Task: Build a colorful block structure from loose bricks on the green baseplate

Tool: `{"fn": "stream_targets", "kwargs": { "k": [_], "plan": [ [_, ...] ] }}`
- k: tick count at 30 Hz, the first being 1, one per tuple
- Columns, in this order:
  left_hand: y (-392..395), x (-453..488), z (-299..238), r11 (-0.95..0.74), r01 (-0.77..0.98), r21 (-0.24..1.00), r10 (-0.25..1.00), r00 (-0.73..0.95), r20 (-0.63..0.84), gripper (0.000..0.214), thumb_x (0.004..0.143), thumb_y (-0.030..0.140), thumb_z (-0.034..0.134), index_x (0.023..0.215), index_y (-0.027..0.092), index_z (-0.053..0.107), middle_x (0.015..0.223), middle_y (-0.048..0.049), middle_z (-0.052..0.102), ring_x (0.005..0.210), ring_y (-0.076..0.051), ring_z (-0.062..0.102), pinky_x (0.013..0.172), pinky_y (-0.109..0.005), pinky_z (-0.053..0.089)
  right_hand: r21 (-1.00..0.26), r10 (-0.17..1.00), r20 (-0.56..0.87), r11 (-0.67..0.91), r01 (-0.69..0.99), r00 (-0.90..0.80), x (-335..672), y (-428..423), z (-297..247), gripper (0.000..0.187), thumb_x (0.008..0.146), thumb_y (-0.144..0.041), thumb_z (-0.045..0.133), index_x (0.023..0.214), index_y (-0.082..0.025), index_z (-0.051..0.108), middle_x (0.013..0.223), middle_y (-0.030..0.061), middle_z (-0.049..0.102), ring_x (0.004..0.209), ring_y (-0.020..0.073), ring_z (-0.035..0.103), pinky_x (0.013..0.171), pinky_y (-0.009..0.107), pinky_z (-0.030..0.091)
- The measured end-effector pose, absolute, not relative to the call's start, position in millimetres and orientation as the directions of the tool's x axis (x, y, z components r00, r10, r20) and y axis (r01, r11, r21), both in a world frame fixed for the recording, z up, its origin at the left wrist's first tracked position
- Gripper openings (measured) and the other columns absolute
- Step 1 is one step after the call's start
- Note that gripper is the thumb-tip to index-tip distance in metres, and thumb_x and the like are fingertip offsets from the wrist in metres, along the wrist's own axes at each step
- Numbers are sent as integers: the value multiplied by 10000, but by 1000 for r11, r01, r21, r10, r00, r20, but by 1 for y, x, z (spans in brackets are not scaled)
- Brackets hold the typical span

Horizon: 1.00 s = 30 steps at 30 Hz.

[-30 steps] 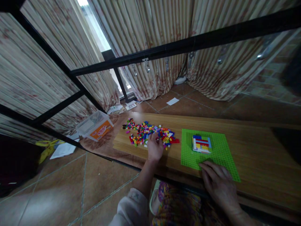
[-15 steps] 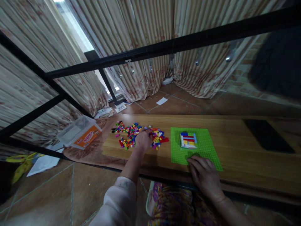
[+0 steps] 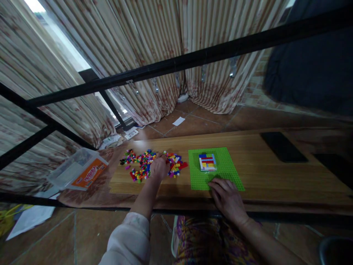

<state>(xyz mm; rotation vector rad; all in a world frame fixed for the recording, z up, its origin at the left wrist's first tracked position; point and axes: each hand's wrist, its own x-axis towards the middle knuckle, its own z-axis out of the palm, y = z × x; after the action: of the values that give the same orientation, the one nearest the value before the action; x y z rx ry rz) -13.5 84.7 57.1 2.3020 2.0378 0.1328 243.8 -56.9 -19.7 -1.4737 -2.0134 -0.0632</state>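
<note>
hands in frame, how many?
2: the left hand among the loose bricks, the right hand at the near edge of the green baseplate. No others visible.

The baseplate [image 3: 198,180] is coloured bright green, and the small build [image 3: 207,162] on it is banded in blue, red, yellow and white. The loose bricks [image 3: 143,165] are mixed in red, yellow, blue, green, pink and orange. The table [image 3: 248,187] is streaked with light-brown wood grain. The clear box [image 3: 64,173] is marked by an orange label [image 3: 90,173]. The curtains [image 3: 154,40] are striped beige and brown, blotched with red.
</note>
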Motion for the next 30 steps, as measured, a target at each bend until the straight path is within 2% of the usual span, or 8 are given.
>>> {"fn": "stream_targets", "kwargs": {
  "k": [6,17,24,30],
  "plan": [
    [75,-24,55,-93,985,147,994,83,75,146,830,240,566,942,182,640,1133,-86,624,919,-192,657,825,-276,502,-303,831,525,383,872,-183,246,-56,-25,232,907,-251,487,1061,-217,657,1067,70,645,945,215,549,813,366,428],
    [59,-58,55,-16,968,252,998,2,59,131,805,225,605,925,209,655,1088,-61,652,913,-187,657,811,-275,493,-269,809,553,401,876,-200,251,-55,-32,234,899,-286,497,1046,-239,673,1059,67,655,918,218,569,809,371,431],
    [56,-63,52,1,961,277,998,-20,64,279,779,111,559,1009,227,666,1113,-50,660,943,-184,653,844,-275,494,-245,799,559,412,877,-220,252,-55,-32,218,895,-262,513,1051,-213,657,1065,63,654,933,221,556,822,364,432],
    [62,-52,51,-50,952,303,995,22,94,309,814,117,519,1061,223,670,1143,-64,653,979,-188,650,887,-285,498,-252,800,559,414,875,-217,253,-55,-34,219,893,-277,510,1039,-217,663,1064,70,654,927,223,560,822,373,435]
  ]
}}
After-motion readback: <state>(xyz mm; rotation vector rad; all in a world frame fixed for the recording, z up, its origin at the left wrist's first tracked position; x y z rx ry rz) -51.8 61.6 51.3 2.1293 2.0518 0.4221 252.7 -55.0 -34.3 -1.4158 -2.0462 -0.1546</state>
